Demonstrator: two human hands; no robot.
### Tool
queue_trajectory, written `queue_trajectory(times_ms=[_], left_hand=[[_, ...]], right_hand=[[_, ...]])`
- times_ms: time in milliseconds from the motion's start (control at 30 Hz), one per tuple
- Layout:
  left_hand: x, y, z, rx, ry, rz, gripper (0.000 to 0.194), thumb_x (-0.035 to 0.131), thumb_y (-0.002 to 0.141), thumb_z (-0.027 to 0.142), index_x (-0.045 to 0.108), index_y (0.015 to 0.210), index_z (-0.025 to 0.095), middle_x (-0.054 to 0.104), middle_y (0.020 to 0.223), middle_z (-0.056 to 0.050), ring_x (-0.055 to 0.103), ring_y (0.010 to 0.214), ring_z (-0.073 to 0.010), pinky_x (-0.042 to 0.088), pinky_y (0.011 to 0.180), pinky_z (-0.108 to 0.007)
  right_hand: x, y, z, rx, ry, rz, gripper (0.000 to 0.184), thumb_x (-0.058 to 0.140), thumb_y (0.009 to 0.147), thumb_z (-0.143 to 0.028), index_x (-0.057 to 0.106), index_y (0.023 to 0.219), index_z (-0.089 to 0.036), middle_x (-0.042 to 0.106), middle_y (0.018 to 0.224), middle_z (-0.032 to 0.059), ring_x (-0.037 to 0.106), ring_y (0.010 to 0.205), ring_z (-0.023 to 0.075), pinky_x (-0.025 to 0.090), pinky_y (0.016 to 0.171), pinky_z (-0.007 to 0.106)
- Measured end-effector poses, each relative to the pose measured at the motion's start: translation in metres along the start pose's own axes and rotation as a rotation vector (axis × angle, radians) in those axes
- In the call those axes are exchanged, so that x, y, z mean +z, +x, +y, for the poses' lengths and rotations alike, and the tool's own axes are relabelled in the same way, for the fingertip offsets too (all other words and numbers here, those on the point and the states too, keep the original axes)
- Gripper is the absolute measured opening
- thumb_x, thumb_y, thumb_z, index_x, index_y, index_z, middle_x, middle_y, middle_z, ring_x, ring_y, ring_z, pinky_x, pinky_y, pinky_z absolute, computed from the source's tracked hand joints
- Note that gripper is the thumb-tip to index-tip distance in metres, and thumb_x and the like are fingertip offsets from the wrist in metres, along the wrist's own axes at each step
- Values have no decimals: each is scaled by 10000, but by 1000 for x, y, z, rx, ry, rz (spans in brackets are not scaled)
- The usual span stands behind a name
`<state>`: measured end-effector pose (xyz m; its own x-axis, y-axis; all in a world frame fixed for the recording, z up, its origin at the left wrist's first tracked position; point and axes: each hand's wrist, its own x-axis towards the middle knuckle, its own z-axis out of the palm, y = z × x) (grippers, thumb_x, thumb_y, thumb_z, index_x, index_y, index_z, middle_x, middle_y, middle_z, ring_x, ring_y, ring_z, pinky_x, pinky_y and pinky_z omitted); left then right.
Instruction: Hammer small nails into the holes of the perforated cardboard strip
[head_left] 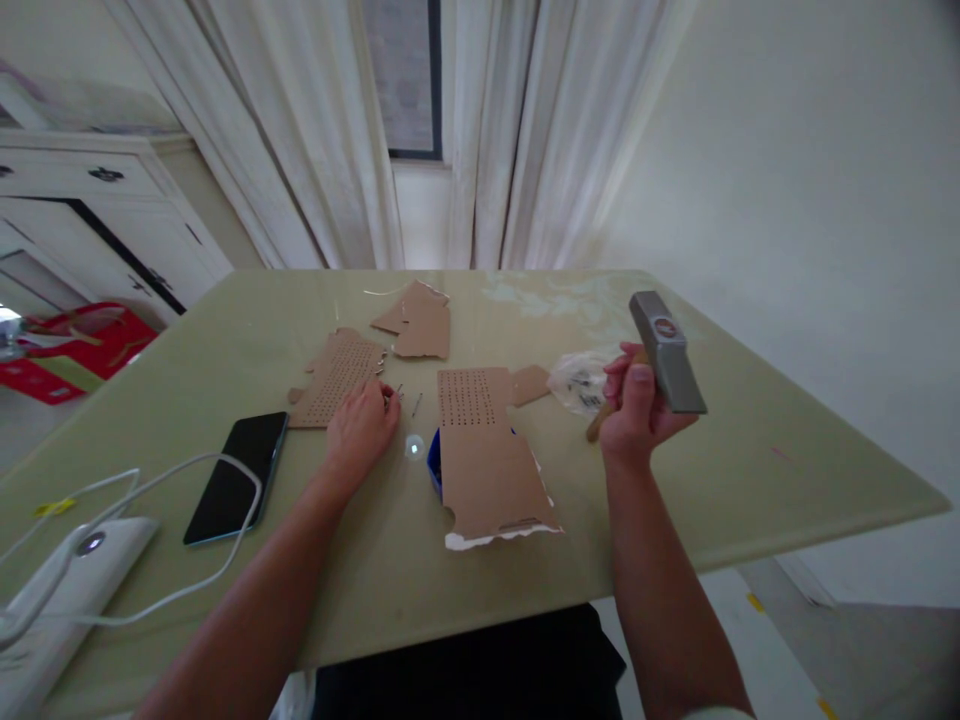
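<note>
My right hand [636, 405] is closed around the wooden handle of a hammer [666, 350], its grey metal head raised above the table at the right. My left hand [361, 425] rests knuckles-up on the table with its fingers curled at some small nails [409, 398], pinching something too small to make out. Just right of it lies a perforated cardboard sheet [484, 450] over a blue round object [433, 462]. Another perforated cardboard piece [337, 375] lies just behind the left hand.
A black phone [236, 475] lies at the left on the green table [750, 470]. A white device [67, 590] with a white cable sits at the near left corner. A clear plastic bag [577, 380] and cardboard scraps [420, 320] lie farther back. Curtains and a white cabinet stand behind.
</note>
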<state>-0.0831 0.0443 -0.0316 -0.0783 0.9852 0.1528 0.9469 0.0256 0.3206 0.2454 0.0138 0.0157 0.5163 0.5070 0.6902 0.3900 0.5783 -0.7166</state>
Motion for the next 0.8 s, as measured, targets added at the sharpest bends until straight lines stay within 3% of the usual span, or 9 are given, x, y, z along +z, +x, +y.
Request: queue_trajectory(times_ms=[67,167,233,300,467,600,700,800], left_hand=[[-2,0,4,43,-153,77,267,533,1064,346,723,1103,162,793,1113,-152,739,1014,-295,569,941,-417],[-5,-5,14,157,-657,218,276,625,1031,402,729,1144,173,787,967,-82,710,819,-214,559,768,-333],[-7,-11,22,252,-959,241,293,678,1020,420,752,1182,188,801,988,-73,735,863,-200,571,766,-308],[-10,-18,30,330,-1124,205,254,730,1013,428,786,1118,204,819,1028,-75,760,941,-197,595,824,-303],[-18,-22,30,364,-1259,-20,252,859,952,450,803,978,206,835,954,-69,772,883,-182,616,805,-282],[-19,-16,17,394,-1222,-184,270,889,930,453,824,961,193,823,898,-69,745,785,-159,594,713,-246],[-18,-13,12,416,-1169,-220,275,883,935,459,841,985,192,810,876,-65,722,762,-149,572,683,-230],[-17,-12,11,446,-1173,-223,271,872,945,462,837,975,194,825,921,-73,741,826,-162,594,758,-249]], right_hand=[[3,6,-3,-39,129,79,359,659,1019,-573,741,1016,-223,600,730,3,429,494,137,323,473,273],[4,15,-1,-70,193,102,382,678,1028,-595,731,937,-227,562,631,-28,359,420,121,246,402,241],[3,18,1,-75,204,87,402,674,1035,-610,727,935,-224,541,601,-41,352,405,119,238,385,230],[2,20,4,-74,222,80,400,677,1041,-600,728,940,-216,528,593,-48,349,402,114,235,383,220],[-1,24,6,-65,253,100,408,672,1047,-601,730,910,-221,520,583,-45,330,378,101,217,361,206],[-3,27,7,-39,262,117,401,644,1063,-586,716,895,-229,505,588,-43,345,380,99,225,360,188],[-4,28,6,-29,275,124,404,626,1075,-578,701,891,-226,496,583,-49,336,380,92,230,357,175],[-3,28,5,-32,286,130,399,622,1077,-568,697,893,-222,495,573,-56,324,379,88,234,355,167]])
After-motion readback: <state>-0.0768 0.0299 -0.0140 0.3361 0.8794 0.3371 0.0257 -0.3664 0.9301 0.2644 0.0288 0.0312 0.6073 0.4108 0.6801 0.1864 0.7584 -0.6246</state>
